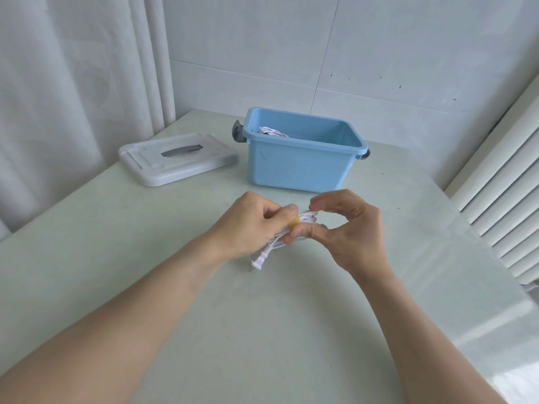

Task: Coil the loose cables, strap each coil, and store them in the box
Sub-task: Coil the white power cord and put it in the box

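The pale green glossy bench [262, 330] carried every item of the task. At the 12 o'clock position from the hands stood the open light-blue rectangular plastic box [297, 167], with grey latch handles at both ends. A coiled white cable [269, 132] lay inside it against the left wall, which indicated that at least one coil was already stored; whether it was strapped could not be determined. At 10 o'clock, just beside the box but apart from it, lay the white flat plastic lid [178, 158], removed and resting on the bench.

The item in work was a bundle of thin white cable [306, 220], held just above the bench between both hands, with its white plug end [258, 262] hanging toward 7 o'clock. A narrow yellow strap [295, 223] encircled the bundle at its middle.

The left hand [256, 225] was closed, its thumb and fingers pinching the strap and bundle. The right hand [347, 225] had its fingers curled, pinching the bundle's far side.

Assessment: coiling of this cable appeared complete and strapping was under way. Remaining steps: secure the strap and place the coil in the box. No further loose cables were visible.
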